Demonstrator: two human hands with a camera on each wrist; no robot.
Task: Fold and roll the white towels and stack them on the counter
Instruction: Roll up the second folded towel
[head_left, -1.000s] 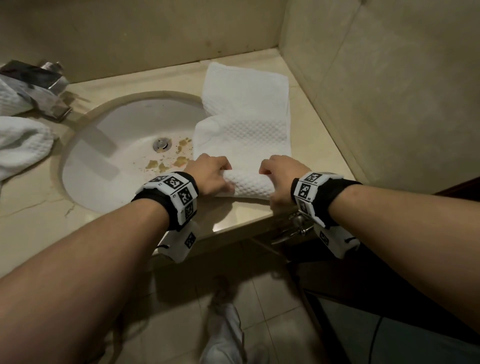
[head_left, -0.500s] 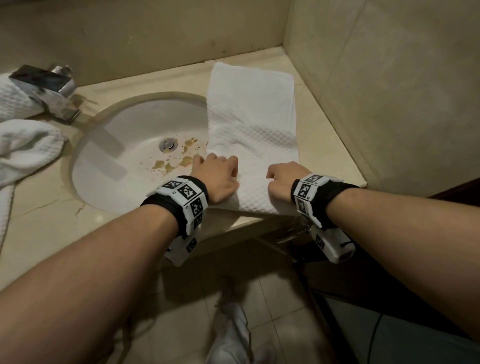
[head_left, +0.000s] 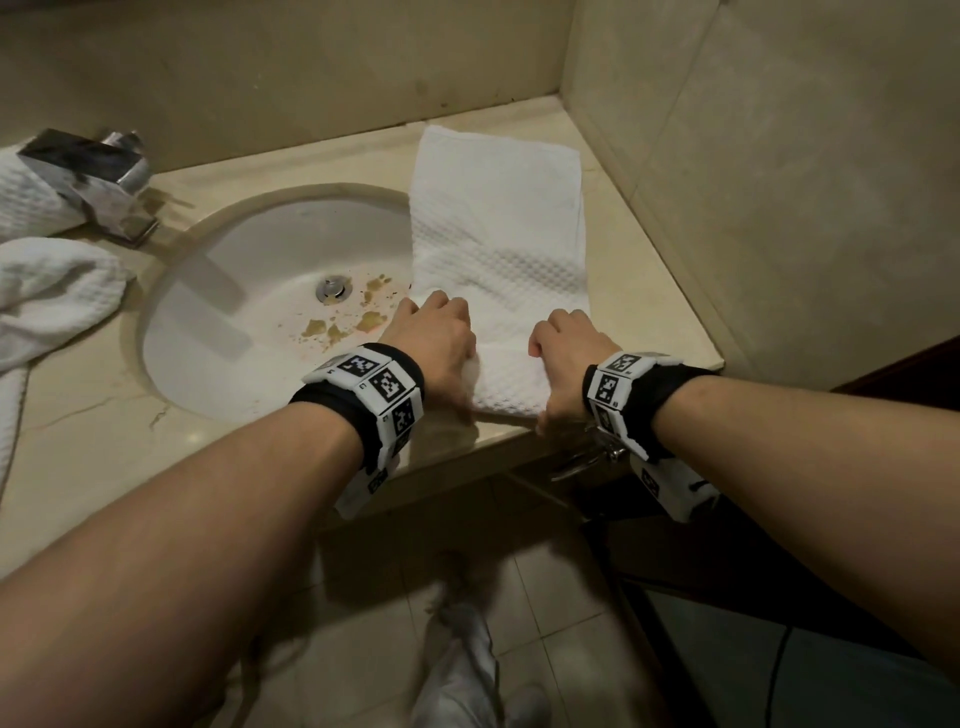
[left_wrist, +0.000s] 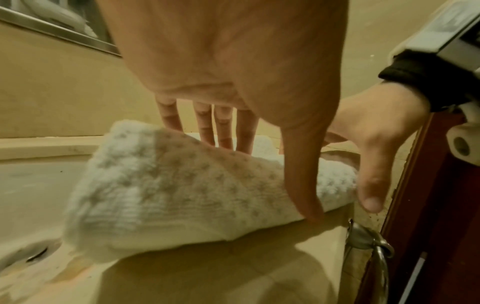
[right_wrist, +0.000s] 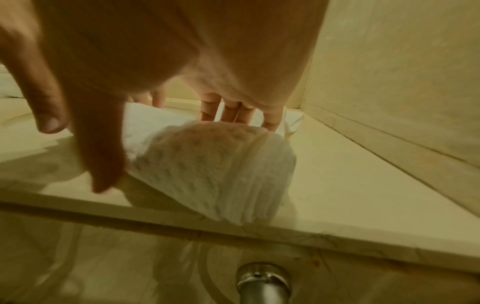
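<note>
While the folded towel lies as a long strip on the worktop, running from its front edge toward the back right corner and partly overhanging the sink, both hands sit on its near end, where a short roll has begun. The left hand has its fingers laid over the top of the roll and its thumb down the front; the right hand grips the other end of the roll the same way, fingers over, thumb in front. So the step in hand looks like the rolling, barely started: most of the strip is still flat. The next move probably calls for both hands to push the roll away evenly, keeping it tight and its ends square, so it does not cone or drift into the sink. More towels wait at the left edge by the tap.
</note>
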